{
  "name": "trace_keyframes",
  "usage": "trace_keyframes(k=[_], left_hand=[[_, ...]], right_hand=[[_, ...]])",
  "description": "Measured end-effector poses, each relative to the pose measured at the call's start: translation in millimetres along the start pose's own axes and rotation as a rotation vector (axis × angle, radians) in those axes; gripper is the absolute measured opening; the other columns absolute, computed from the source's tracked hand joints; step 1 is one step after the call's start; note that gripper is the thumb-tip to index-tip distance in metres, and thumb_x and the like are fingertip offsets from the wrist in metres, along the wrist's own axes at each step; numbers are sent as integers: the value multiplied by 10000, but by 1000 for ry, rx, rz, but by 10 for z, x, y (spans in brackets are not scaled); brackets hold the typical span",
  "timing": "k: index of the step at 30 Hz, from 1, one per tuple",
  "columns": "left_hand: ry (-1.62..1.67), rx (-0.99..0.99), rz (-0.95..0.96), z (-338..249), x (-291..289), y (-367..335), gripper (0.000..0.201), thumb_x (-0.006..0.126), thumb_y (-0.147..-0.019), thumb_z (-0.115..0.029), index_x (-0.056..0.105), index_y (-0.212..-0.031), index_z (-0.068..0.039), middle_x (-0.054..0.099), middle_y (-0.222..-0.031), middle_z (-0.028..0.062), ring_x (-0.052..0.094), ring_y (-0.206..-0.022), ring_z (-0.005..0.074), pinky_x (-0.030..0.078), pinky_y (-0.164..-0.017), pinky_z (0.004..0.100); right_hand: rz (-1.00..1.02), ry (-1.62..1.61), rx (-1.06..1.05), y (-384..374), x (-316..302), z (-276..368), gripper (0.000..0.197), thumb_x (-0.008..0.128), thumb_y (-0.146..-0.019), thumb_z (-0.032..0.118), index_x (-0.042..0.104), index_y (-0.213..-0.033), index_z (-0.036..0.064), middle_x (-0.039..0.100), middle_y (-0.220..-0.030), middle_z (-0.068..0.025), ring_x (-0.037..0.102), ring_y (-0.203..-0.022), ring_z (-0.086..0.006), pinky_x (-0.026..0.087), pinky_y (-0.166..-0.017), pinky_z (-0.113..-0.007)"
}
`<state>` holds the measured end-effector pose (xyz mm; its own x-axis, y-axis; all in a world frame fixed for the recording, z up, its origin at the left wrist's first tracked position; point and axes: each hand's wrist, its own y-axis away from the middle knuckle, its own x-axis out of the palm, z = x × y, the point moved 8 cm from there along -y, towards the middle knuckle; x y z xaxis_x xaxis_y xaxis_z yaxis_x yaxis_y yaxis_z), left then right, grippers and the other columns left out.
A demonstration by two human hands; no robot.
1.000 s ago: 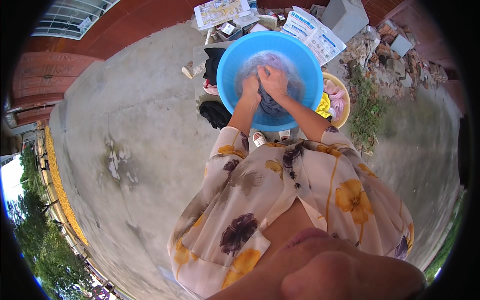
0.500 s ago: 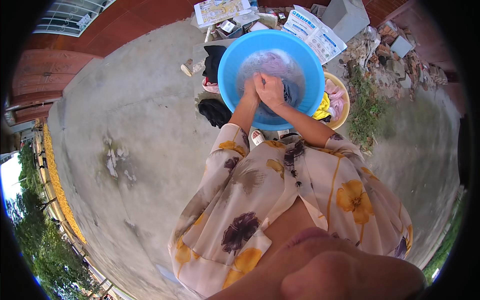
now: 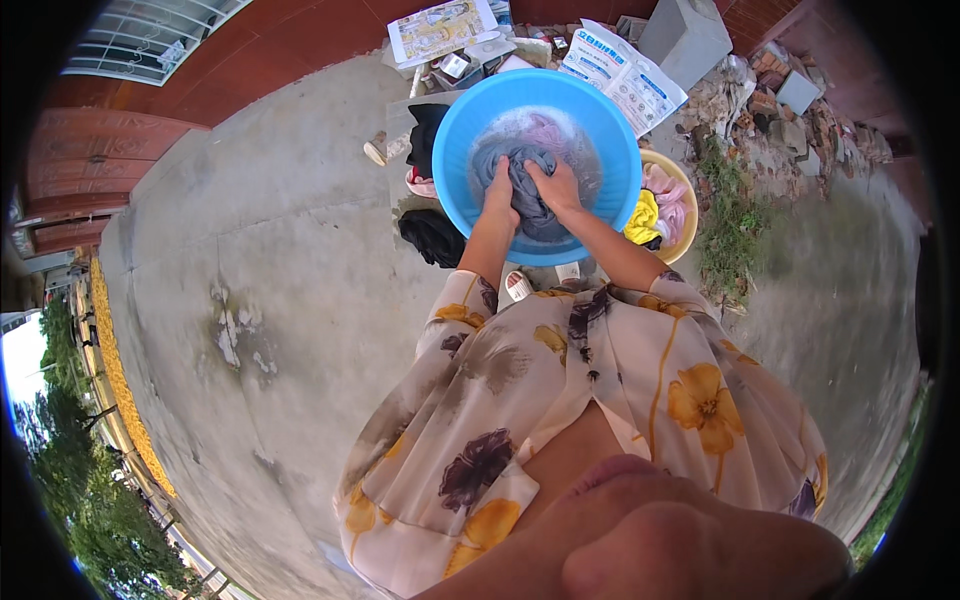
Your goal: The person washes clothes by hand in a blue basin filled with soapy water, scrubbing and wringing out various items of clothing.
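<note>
Both my hands are inside a large blue plastic basin (image 3: pixel 460 190) of sudsy water. A wet grey-blue garment (image 3: pixel 535 205) lies bunched there. My left hand (image 3: pixel 501 190) grips its left side, and my right hand (image 3: pixel 556 186) has hold of it on the right, with a gap between the two. Fingertips of both are buried in the cloth. Behind the garment, a pale pink-purple cloth (image 3: pixel 545 130) sits in the foam at the basin's far side.
Right of the basin stands a yellowish tub (image 3: pixel 684 235) with yellow and pink clothes. Black clothes (image 3: pixel 432 236) lie on the left. Behind are a printed white bag (image 3: pixel 625 75), a picture sheet (image 3: pixel 440 32) and a concrete block (image 3: pixel 685 40). Rubble (image 3: pixel 790 110) and weeds (image 3: pixel 728 220) are at right.
My hands were close together over the basin's middle; now they are apart, each on the grey-blue garment. More of that garment shows, spread toward the far side over the suds.
</note>
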<state>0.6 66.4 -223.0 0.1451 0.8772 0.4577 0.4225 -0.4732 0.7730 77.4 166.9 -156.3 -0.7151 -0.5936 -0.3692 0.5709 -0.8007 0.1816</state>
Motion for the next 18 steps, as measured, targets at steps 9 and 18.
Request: trace_keyframes(k=[9,18], left_hand=[[-83,246,-130,-257,225,91,389,507,-980,-233,544,-1269,26,620,-1191,171,628,-1055,328,534,-880,420],[-153,253,-190,-156,54,296,317,546,-941,-160,602,-1185,35,650,-1118,144,627,-1008,281,517,-845,428]], right_hand=[[-115,286,-132,-219,-175,470,511,585,-875,530,697,-1040,59,691,-867,-242,659,-844,-446,517,-775,-531],[-19,367,-100,-121,27,324,482,588,-884,482,711,-942,20,684,-865,-259,659,-826,-457,522,-751,-528]])
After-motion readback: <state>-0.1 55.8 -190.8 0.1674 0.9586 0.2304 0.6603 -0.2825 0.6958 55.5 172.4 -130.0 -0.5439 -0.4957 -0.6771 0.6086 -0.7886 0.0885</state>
